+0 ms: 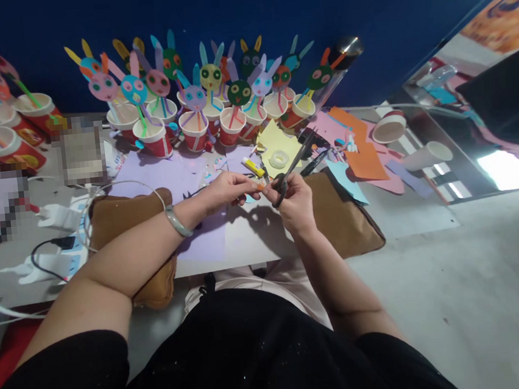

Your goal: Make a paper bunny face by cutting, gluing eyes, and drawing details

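Left hand (228, 188) and right hand (297, 203) are close together above a pale tabletop (250, 241), right in front of the seated person I am watching. Thumb and fingers of the left pinch a small scrap of orange paper (259, 187), which sits in the narrow space between the two hands. Fingers of the right are curled around the looped handles of dark metal scissors (281, 187), whose blades point away from the person; I cannot tell whether its fingertips also touch the scrap. Just beyond lie a small yellow-and-white tube (254, 167) and a whitish ring-shaped roll (279, 159), the roll resting on yellow paper (269, 137). Farther back stand red paper cups with white rims (195, 133), with round, long-eared rabbit faces of coloured paper (194, 97) rising from them. Flat brown pouches (347, 216) lie on either side.
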Available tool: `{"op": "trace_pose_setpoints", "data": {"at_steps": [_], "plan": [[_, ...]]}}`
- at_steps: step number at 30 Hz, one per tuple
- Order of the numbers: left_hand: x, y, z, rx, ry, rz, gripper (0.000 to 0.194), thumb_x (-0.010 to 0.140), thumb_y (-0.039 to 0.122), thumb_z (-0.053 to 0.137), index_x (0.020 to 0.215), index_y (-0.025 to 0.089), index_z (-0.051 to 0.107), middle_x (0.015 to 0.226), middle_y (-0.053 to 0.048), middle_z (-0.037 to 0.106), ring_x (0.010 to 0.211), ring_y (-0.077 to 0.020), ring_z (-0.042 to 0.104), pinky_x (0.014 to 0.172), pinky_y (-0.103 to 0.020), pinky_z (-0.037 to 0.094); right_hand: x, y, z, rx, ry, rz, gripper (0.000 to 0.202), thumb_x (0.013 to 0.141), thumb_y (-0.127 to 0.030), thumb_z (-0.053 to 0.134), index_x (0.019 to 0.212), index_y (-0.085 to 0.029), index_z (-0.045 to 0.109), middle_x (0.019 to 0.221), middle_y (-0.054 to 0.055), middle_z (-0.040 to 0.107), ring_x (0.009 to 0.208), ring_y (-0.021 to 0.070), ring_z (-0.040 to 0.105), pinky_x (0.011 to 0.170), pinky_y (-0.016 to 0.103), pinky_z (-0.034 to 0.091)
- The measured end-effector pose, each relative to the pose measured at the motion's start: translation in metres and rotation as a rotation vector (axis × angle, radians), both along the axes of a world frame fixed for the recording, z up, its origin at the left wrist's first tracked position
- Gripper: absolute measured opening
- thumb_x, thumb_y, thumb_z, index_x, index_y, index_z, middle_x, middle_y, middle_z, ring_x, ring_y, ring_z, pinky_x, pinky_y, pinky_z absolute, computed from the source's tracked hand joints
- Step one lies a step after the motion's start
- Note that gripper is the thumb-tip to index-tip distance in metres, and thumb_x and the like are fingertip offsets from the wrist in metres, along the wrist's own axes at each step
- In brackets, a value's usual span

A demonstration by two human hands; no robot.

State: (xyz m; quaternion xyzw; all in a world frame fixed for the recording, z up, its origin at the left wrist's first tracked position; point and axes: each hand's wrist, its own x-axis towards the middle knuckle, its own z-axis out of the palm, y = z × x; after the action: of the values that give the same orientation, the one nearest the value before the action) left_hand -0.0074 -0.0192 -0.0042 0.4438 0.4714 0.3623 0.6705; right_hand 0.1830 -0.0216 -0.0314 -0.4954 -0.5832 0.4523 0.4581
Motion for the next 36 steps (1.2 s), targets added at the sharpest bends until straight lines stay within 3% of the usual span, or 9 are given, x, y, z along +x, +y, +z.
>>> {"op": "trace_pose_setpoints", "data": {"at_steps": [5,8,10,12,20,28,33,36], "plan": [[0.001,0.006,-0.004,-0.039,-0.029,0.077,0.045,0.108,0.038,0.051,0.085,0.01,0.077,0.08,-0.01,0.08,0.044,-0.0057,0.053,0.043,-0.021,0.033,0.003,0.006,0.0,-0.06,0.087,-0.018,0.06,0.061,-0.06,0.094,0.085,-0.026,0.052,0.077,-0.002,0.064,0.066,0.0143,0.056,0.06,0.029,0.046],[-0.001,0.005,-0.009,0.0,-0.054,0.039,0.031,0.097,0.038,0.07,0.082,0.011,0.075,0.076,-0.007,0.077,0.047,-0.0049,0.052,0.044,-0.02,0.033,0.003,0.006,0.001,-0.057,0.113,-0.041,0.059,0.062,-0.059,0.094,0.085,-0.026,0.051,0.076,-0.003,0.062,0.063,0.0128,0.052,0.057,0.029,0.043],[-0.001,0.003,-0.011,0.036,-0.062,0.004,0.021,0.08,0.028,0.086,0.079,0.012,0.073,0.063,0.0,0.068,0.047,-0.0045,0.049,0.046,-0.02,0.031,0.001,0.006,0.001,-0.045,0.094,-0.045,0.059,0.065,-0.062,0.091,0.086,-0.027,0.049,0.077,-0.002,0.061,0.063,0.013,0.051,0.056,0.029,0.042],[0.0,0.001,-0.012,0.072,-0.07,-0.01,0.021,0.072,0.021,0.089,0.079,0.012,0.072,0.055,0.004,0.06,0.046,-0.0046,0.046,0.046,-0.02,0.031,-0.002,0.004,0.001,-0.043,0.078,-0.046,0.059,0.068,-0.066,0.088,0.086,-0.027,0.047,0.079,-0.002,0.061,0.064,0.0134,0.052,0.056,0.029,0.042],[0.005,-0.001,-0.013,0.082,-0.067,0.078,0.017,0.074,0.022,0.085,0.073,0.015,0.069,0.052,0.005,0.058,0.045,-0.0045,0.044,0.047,-0.021,0.027,-0.01,-0.001,-0.004,-0.075,0.12,-0.033,0.061,0.067,-0.067,0.088,0.087,-0.027,0.048,0.08,-0.001,0.062,0.065,0.0127,0.053,0.055,0.028,0.041],[0.006,-0.003,-0.013,0.062,-0.131,0.077,0.017,0.074,0.024,0.082,0.072,0.015,0.067,0.056,0.006,0.059,0.049,-0.0048,0.049,0.047,-0.019,0.031,-0.012,-0.006,-0.008,-0.102,0.133,-0.027,0.062,0.065,-0.065,0.091,0.088,-0.026,0.05,0.08,-0.002,0.063,0.066,0.0136,0.056,0.056,0.028,0.044],[0.005,-0.001,-0.01,0.019,-0.112,0.066,0.011,0.081,0.015,0.073,0.072,0.015,0.066,0.06,0.005,0.063,0.047,-0.0035,0.051,0.045,-0.018,0.033,-0.003,-0.007,0.0,-0.136,0.07,0.043,0.061,0.065,-0.068,0.091,0.087,-0.027,0.052,0.074,-0.003,0.061,0.056,0.0112,0.044,0.051,0.028,0.037],[0.003,0.0,-0.007,-0.003,-0.099,0.038,0.008,0.081,0.011,0.071,0.075,0.013,0.066,0.069,0.001,0.072,0.047,-0.0035,0.055,0.043,-0.019,0.033,0.014,-0.003,0.008,-0.136,-0.012,0.146,0.059,0.064,-0.069,0.092,0.083,-0.026,0.055,0.072,-0.003,0.06,0.06,0.0121,0.045,0.055,0.028,0.037]]}}
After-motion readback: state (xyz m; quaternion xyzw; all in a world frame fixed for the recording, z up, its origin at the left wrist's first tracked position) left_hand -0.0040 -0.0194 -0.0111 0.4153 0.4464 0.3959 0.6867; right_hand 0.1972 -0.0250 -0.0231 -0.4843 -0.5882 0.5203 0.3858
